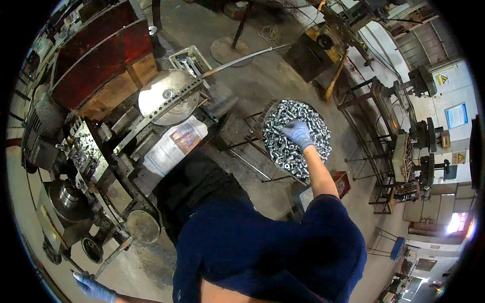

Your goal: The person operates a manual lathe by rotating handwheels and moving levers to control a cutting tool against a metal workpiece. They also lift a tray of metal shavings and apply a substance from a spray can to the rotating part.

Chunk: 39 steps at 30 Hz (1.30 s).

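Metal pieces (290, 159): many left, heaped in round tray (270, 154), touched by right hand (298, 133); left hand (94, 290) placed near lever (114, 256); grip of either cannot be told, nor finished count.

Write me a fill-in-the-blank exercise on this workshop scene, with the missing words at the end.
1. The gloved hand at the heap of small, silvery metal parts is the person's ____ one.
2. The left hand also wears a blue-grey ____.
3. The person's plain cloth shirt is dark ____.
4. The yellow warning symbol on the white wall is shaped like a ____.

Missing words: right; glove; blue; triangle
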### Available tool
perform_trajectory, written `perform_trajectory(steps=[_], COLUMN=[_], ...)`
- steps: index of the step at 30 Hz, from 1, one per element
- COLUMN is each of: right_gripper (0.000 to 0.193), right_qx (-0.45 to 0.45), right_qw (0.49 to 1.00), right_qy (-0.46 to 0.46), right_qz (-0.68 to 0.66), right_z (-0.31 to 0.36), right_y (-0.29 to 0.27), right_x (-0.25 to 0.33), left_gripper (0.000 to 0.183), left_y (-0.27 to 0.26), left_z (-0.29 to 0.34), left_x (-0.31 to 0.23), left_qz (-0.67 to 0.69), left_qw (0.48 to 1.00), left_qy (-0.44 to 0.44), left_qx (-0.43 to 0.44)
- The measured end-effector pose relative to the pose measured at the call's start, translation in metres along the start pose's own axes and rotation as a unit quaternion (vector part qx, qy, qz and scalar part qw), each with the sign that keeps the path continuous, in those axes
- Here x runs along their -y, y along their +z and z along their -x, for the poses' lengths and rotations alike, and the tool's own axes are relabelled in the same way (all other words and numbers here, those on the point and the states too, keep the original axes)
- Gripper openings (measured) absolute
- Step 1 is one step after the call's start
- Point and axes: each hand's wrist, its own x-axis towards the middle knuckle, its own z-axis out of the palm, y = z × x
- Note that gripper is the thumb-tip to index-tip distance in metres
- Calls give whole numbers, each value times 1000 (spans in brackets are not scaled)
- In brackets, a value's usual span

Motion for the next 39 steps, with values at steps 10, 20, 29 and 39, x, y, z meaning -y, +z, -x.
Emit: perform_trajectory(steps=[10, 20, 29, 39], right_gripper=[56, 56, 43, 29], right_qx=[74, -85, -88, 2], right_qw=[956, 938, 638, 600], right_qy=[-175, -335, -726, -768], right_qz=[225, -17, -242, -225], right_z=[-31, 29, 190, 211], right_y=[29, -3, -21, -18], right_x=[46, 100, 307, 341], left_gripper=[45, 46, 51, 44], left_y=[8, 27, 144, 132], left_z=[12, 45, 144, 133], left_x=[-34, -72, -174, -143], left_qz=[-76, 92, 335, 262], left_qw=[995, 980, 722, 731], left_qy=[20, 27, -50, 21], left_qx=[59, 176, 603, 630])
